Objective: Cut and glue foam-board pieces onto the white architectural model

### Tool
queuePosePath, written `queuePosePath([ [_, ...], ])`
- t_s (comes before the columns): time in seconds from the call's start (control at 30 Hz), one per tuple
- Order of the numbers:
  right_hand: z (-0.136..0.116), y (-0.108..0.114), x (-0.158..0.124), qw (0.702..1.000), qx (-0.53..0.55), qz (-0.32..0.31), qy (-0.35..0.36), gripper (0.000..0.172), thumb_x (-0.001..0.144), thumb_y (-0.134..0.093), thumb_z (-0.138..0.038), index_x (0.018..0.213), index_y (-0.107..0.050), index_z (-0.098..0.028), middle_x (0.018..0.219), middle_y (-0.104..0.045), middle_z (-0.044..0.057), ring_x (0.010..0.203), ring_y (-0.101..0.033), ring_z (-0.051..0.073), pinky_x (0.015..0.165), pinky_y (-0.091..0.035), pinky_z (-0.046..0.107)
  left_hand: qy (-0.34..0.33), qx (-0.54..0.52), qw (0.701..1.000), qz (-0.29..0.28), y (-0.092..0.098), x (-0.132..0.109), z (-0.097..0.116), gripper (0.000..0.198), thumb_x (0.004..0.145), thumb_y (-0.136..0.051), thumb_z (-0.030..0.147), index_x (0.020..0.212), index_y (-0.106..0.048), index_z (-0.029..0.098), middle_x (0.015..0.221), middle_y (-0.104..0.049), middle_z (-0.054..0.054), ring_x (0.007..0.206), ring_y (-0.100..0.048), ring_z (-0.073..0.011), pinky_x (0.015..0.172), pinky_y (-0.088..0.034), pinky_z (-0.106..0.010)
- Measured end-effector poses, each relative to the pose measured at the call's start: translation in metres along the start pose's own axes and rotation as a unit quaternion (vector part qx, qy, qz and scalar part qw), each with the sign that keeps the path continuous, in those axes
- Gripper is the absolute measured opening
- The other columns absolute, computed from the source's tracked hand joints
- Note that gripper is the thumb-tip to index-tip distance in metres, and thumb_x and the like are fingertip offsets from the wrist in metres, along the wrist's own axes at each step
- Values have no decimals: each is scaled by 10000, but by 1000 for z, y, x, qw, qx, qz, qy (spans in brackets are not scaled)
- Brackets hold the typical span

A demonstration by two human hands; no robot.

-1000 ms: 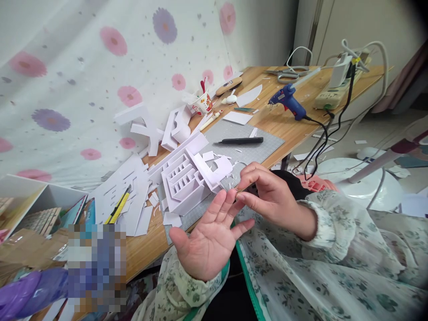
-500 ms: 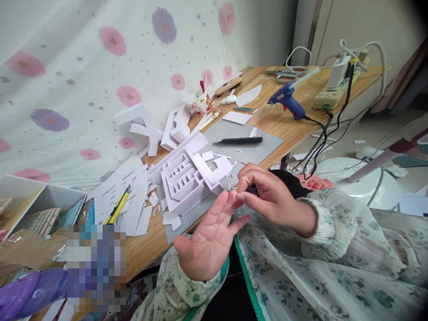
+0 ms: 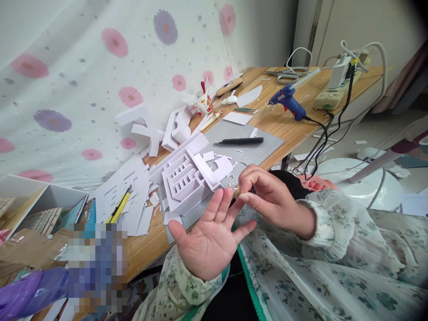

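My left hand (image 3: 212,236) is open, palm up, with its fingers spread at the table's front edge. The thumb and forefinger of my right hand (image 3: 267,198) are pinched together at the tip of one left finger. Whatever lies in that pinch, if anything, is too small to make out. Just beyond my hands stands a white foam-board model (image 3: 187,183) with rows of small slots and a curved piece at its right end. It rests partly on a grey cutting mat (image 3: 264,151), where a black craft knife (image 3: 239,141) also lies.
A blue glue gun (image 3: 287,101) stands at the right, its cord running to a power strip (image 3: 329,96). Grey scissors (image 3: 287,76) lie at the back. At the left, a yellow utility knife (image 3: 119,205) lies on cut white sheets (image 3: 137,218). A paper cup (image 3: 202,104) holds tools.
My left hand has turned a little and its fingers have spread wider. My right hand keeps its pinch at the left fingertip, shifted slightly right. The things on the table stay put.
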State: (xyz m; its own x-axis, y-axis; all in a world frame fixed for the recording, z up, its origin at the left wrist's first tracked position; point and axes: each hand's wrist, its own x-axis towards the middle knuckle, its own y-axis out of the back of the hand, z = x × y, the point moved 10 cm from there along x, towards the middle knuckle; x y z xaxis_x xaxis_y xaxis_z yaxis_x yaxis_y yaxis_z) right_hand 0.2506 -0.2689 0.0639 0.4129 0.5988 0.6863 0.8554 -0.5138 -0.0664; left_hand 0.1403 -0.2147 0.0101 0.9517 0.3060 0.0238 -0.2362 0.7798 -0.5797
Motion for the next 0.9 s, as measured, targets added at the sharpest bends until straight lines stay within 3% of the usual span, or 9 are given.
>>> queuePosePath([
  [0.13, 16, 1, -1, 994, 88, 12, -68, 65, 877, -587, -222, 826, -553, -200, 832, -524, 20, 787, -504, 152, 714, -444, 297, -9, 14, 1000, 15, 2, 1, 4, 974, 668, -76, 904, 1313, -543, 342, 1489, -405, -33, 1404, -278, -362, 971, -428, -607],
  [0.2, 25, -2, -4, 983, 148, 13, -110, 58, 876, -602, -238, 842, -573, -201, 840, -522, 17, 773, -504, 143, 684, -446, 281, -15, 32, 999, 23, 2, 1, 6, 873, 722, -239, 869, 1285, -578, 294, 1401, -510, -84, 1334, -398, -352, 976, -443, -571],
  [0.3, 34, -7, -8, 966, 213, 4, -148, 53, 867, -625, -248, 859, -600, -202, 841, -528, 13, 768, -510, 135, 677, -444, 272, -43, 115, 990, 71, 6, 2, 13, 528, 817, -548, 612, 1174, -651, 237, 1107, -675, -96, 1078, -603, -253, 941, -496, -426],
  [0.4, 34, -12, -10, 968, 200, -22, -148, 50, 873, -619, -245, 853, -622, -199, 840, -544, 17, 785, -523, 138, 708, -452, 281, -88, 207, 963, 147, 14, 2, 24, 235, 871, -601, 364, 1043, -684, 229, 886, -688, -36, 855, -643, -145, 829, -529, -288],
  [0.57, 14, -16, -12, 994, 67, -62, -58, 95, 878, -595, -160, 917, -674, -193, 862, -558, 30, 817, -561, 133, 753, -474, 275, -149, 338, 911, 182, 13, 3, 38, 105, 850, -642, 212, 949, -670, 230, 866, -685, 0, 801, -652, -109, 758, -533, -224],
  [0.8, -2, -18, -22, 995, -69, -62, 49, 225, 876, -564, -125, 1042, -687, -213, 863, -570, 42, 795, -574, 137, 695, -488, 271, -226, 520, 797, 207, 2, -10, 58, 33, 834, -634, 159, 825, -641, 190, 752, -641, 11, 700, -622, -115, 671, -511, -235],
  [0.87, -9, -21, -24, 984, -128, -71, 104, 290, 880, -530, -130, 1117, -663, -231, 873, -581, 49, 790, -566, 150, 685, -480, 296, -218, 505, 806, 220, 7, -11, 58, 44, 844, -625, 184, 800, -621, 184, 726, -633, 14, 678, -611, -114, 666, -505, -239],
  [0.9, -13, -21, -25, 977, -156, -74, 129, 315, 878, -523, -139, 1148, -648, -245, 880, -588, 51, 790, -564, 159, 683, -476, 310, -200, 477, 826, 224, 12, -10, 55, 62, 853, -619, 208, 796, -610, 183, 709, -628, 16, 664, -607, -114, 660, -505, -242],
])
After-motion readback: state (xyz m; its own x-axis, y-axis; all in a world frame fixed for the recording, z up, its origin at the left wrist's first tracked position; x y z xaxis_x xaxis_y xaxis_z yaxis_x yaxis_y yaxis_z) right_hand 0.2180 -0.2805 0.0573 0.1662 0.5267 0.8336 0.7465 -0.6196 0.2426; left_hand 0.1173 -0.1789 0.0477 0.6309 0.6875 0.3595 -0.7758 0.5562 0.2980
